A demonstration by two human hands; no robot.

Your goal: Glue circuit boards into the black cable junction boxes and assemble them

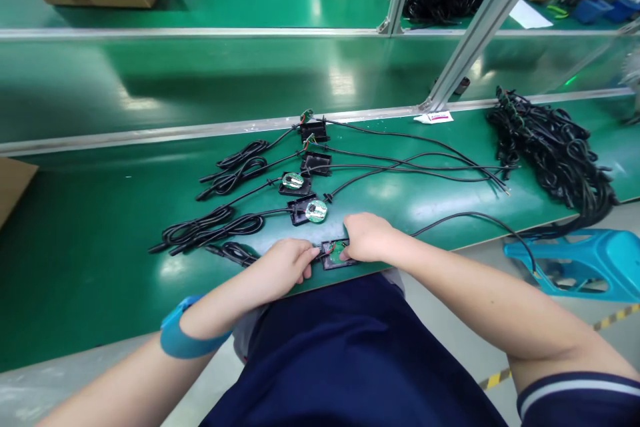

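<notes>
Worktop: glossy green bench (100, 287); black rectangular plastic housing (341, 265) at its near edge.
Left hand (287, 261): pinching thin black cable (239, 254) beside housing.
Right hand (369, 238): fingers at green circuit board (335, 254); can't tell grip.
Right: tangled black cable heap (550, 150).
Floor: blue plastic stool (617, 255).

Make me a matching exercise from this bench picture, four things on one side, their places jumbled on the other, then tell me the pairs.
Things
1. Right hand
2. Blue wristband
3. Blue stool
4. White tube

Places
A. Around the left arm
B. At the green circuit board in the nearest black case
C. Near the foot of a slanted metal post
D. On the floor

Pairs: 1-B, 2-A, 3-D, 4-C
</notes>
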